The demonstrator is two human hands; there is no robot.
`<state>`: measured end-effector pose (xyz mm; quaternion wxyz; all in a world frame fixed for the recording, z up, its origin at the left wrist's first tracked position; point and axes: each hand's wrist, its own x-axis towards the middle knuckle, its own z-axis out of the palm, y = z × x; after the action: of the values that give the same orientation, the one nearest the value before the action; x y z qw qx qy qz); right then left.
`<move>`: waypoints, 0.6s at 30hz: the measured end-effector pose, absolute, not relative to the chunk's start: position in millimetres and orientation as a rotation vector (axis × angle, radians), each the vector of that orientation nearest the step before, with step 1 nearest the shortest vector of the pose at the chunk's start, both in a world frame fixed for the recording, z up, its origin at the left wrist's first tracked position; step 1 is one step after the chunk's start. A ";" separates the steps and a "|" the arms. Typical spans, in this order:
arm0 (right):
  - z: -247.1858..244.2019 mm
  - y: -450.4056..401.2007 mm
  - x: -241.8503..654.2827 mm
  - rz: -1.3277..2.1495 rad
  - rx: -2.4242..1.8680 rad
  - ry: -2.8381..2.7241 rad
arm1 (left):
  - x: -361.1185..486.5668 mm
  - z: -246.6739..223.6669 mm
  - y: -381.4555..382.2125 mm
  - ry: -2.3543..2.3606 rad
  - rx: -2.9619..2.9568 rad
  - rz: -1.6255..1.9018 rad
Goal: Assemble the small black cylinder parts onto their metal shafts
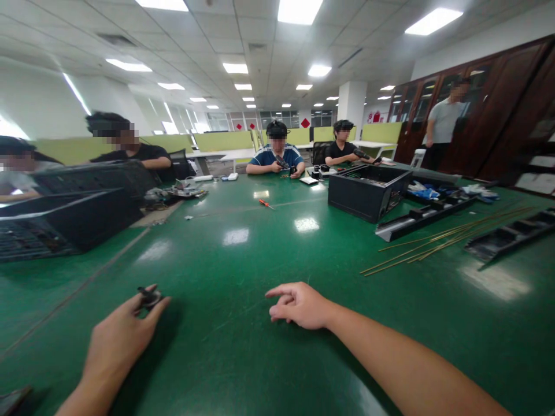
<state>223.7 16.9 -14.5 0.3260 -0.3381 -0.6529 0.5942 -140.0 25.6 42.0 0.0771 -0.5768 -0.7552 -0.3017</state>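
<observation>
Between the thumb and fingers of my left hand [124, 335] is a small dark round part [150, 297] with a short black stem sticking out; its exact kind I cannot make out. The hand hovers over the left front of the green tabletop [217, 358]. My right hand [301, 306] is over the middle of the table, apart from the left one. Its index finger points left, the other fingers are loosely curled and the thumb stands away from them, with nothing visible in the grasp.
An orange-handled screwdriver [265, 203] lies mid-table. At right are a black computer case [358, 196], black metal channels [427, 216] and thin brass-coloured rods [416, 248]. More dark cases [73, 225] stand at left beside a heap of parts [177, 193]. Several people sit around; one person [444, 124] stands.
</observation>
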 end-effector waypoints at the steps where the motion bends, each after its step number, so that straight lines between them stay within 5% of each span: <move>1: -14.6 17.1 223.8 1.525 -0.885 -1.699 | -118.7 42.7 21.6 -2.195 -1.848 -0.893; 9: -15.7 20.3 243.2 1.045 -0.948 -1.860 | 25.2 21.5 6.1 -1.686 -2.618 -1.244; 18: -9.3 16.2 246.4 0.844 -1.037 -2.056 | 29.9 3.2 0.2 -1.493 -2.751 -1.200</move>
<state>246.4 16.2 -9.3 0.3378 -0.3981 -0.7890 0.3238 29.9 0.2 3.2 -0.1053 -0.8161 -0.4430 -0.3560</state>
